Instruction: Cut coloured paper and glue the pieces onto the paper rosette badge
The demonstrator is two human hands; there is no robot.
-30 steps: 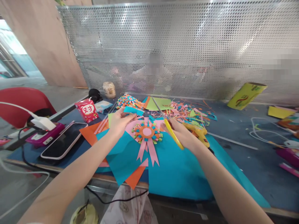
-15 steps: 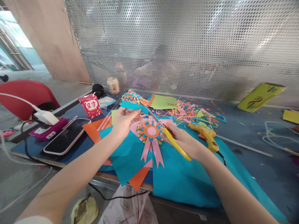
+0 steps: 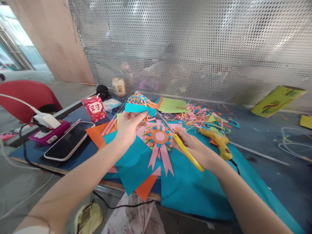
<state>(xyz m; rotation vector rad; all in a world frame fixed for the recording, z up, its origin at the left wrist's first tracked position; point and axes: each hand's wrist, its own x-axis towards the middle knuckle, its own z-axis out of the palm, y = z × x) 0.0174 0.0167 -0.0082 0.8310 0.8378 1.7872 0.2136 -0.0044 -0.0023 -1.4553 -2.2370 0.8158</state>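
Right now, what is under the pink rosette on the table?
The rosette lies on a pale pink sheet, which rests on overlapping blue sheets and an orange sheet. Its disc covers the part directly beneath, so how the sheets meet there cannot be seen.

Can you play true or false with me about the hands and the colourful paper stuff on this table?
1. The left hand pinches a blue paper strip. True.
2. The right hand holds a pencil. False: it holds yellow-handled scissors.
3. The rosette between the hands has pink tails. True.
4. The phone lies to the right of the glue gun. False: the phone lies far to the left of it, near the red carton.
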